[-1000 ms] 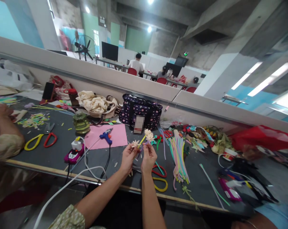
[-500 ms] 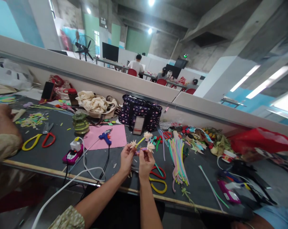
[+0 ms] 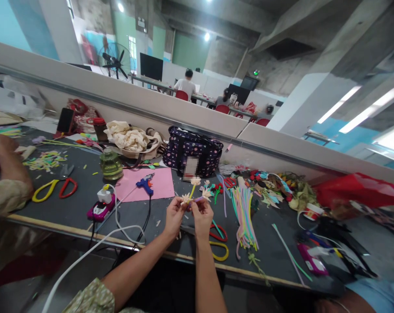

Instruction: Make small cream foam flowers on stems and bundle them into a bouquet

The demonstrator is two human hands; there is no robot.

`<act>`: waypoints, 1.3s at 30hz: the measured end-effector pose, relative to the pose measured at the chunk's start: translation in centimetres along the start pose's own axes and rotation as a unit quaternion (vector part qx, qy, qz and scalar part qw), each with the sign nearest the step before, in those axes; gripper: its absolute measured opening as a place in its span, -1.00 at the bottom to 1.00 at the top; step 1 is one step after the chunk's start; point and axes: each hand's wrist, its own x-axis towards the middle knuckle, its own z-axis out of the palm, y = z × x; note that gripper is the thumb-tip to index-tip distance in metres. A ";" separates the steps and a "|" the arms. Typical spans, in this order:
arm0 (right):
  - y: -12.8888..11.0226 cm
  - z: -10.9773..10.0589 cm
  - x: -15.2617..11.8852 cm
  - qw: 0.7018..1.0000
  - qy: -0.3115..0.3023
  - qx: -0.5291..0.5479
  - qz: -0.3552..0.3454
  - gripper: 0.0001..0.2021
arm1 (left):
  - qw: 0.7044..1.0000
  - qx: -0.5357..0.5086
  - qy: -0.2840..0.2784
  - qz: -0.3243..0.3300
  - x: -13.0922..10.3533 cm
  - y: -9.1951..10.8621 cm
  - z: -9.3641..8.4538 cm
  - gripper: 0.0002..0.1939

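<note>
Pinched together above the black table (image 3: pixel 265 243), my left hand (image 3: pixel 175 216) and my right hand (image 3: pixel 202 217) both hold a small craft piece with cream flowers (image 3: pixel 195 181) on yellow and purple stems. One flower stands up between the hands, one is by my left fingertips and one by my right. Beside my right wrist lie scissors (image 3: pixel 220 251) with red and yellow handles, partly hidden by my arm. A blue glue gun (image 3: pixel 145 185) rests on a pink sheet (image 3: pixel 162 182) to the left.
A bundle of pastel stems (image 3: pixel 244 217) lies to the right. Behind are a dotted bag (image 3: pixel 192 152) and a green jar (image 3: pixel 111 165). White cable (image 3: pixel 86 248) crosses the left edge near a purple power strip (image 3: pixel 101 211). Another person's arm (image 3: pixel 11 169) is at far left.
The upright flower has moved left and slightly up, and the right one now sits a little higher. My hands stay pinched close together. The view has shifted slightly.
</note>
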 end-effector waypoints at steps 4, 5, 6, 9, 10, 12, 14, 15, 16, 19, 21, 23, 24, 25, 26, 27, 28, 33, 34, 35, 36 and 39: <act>0.2 0.0 -0.1 0.999 -0.005 0.033 0.017 -0.79 | 1.000 0.007 -0.014 -0.001 -0.3 -0.2 -0.3 -0.73; 0.2 0.0 -0.2 0.999 -0.003 0.043 0.022 -0.79 | 1.000 0.003 -0.015 -0.003 -0.3 -0.3 -0.3 -0.73; 0.2 0.0 -0.2 0.998 0.000 0.054 0.027 -0.78 | 1.000 -0.002 -0.013 -0.004 -0.4 -0.3 -0.2 -0.72; 0.4 0.2 -0.2 0.996 0.007 0.079 0.043 -0.76 | 1.000 -0.013 -0.003 -0.012 -0.6 -0.4 0.0 -0.70; 0.4 0.2 -0.3 0.996 0.009 0.081 0.047 -0.75 | 1.000 -0.017 -0.002 -0.015 -0.7 -0.4 0.1 -0.69; 0.5 0.3 -0.3 0.995 0.012 0.085 0.054 -0.73 | 0.999 -0.029 -0.004 -0.021 -0.7 -0.4 0.2 -0.70; 0.4 0.3 -0.3 0.994 0.008 0.088 0.057 -0.73 | 0.999 -0.037 -0.002 -0.025 -0.7 -0.3 0.4 -0.70; 0.4 0.3 -0.4 0.994 0.007 0.089 0.059 -0.73 | 0.999 -0.037 0.001 -0.026 -0.7 -0.2 0.5 -0.69; 0.4 0.4 -0.4 0.994 0.007 0.090 0.059 -0.73 | 0.999 -0.036 0.006 -0.026 -0.7 0.0 0.6 -0.69; 0.5 0.5 -0.4 0.994 0.021 0.095 0.049 -0.75 | 0.999 -0.035 0.015 -0.026 -0.7 0.4 0.9 -0.69; 0.6 0.6 -0.4 0.994 0.029 0.097 0.037 -0.77 | 0.999 -0.041 0.018 -0.026 -0.6 0.6 1.0 -0.70; 0.8 0.6 -0.3 0.995 0.033 0.094 0.027 -0.79 | 0.998 -0.048 0.018 -0.027 -0.5 0.7 1.1 -0.72; 0.8 0.7 -0.3 0.995 0.035 0.093 0.023 -0.79 | 0.998 -0.051 0.017 -0.028 -0.5 0.6 1.2 -0.72; 0.9 0.7 -0.3 0.995 0.037 0.092 0.021 -0.80 | 0.998 -0.053 0.016 -0.029 -0.4 0.6 1.2 -0.73; 0.9 0.8 -0.3 0.995 0.041 0.093 0.019 -0.80 | 0.998 -0.055 0.017 -0.030 -0.3 0.5 1.2 -0.73; 0.9 0.8 -0.3 0.994 0.045 0.093 0.018 -0.79 | 0.998 -0.057 0.018 -0.030 -0.3 0.4 1.2 -0.73; 0.9 0.9 -0.3 0.994 0.051 0.093 0.018 -0.77 | 0.997 -0.060 0.020 -0.031 -0.2 0.4 1.2 -0.73; 1.0 1.3 -0.4 0.994 0.065 0.087 0.016 -0.70 | 0.996 -0.083 0.024 -0.037 0.1 0.1 1.3 -0.72; 1.0 1.3 -0.4 0.994 0.067 0.085 0.015 -0.73 | 0.995 -0.084 0.025 -0.036 0.2 0.2 1.3 -0.73; 1.1 1.4 -0.5 0.994 0.070 0.081 0.013 -0.76 | 0.995 -0.084 0.027 -0.034 0.2 0.2 1.4 -0.73; 1.1 1.4 -0.6 0.994 0.073 0.076 0.011 -0.77 | 0.996 -0.083 0.031 -0.032 0.3 0.3 1.4 -0.74; 1.3 1.3 -0.8 0.996 0.068 0.061 0.011 -0.80 | 0.996 -0.076 0.040 -0.033 0.6 0.7 1.4 -0.75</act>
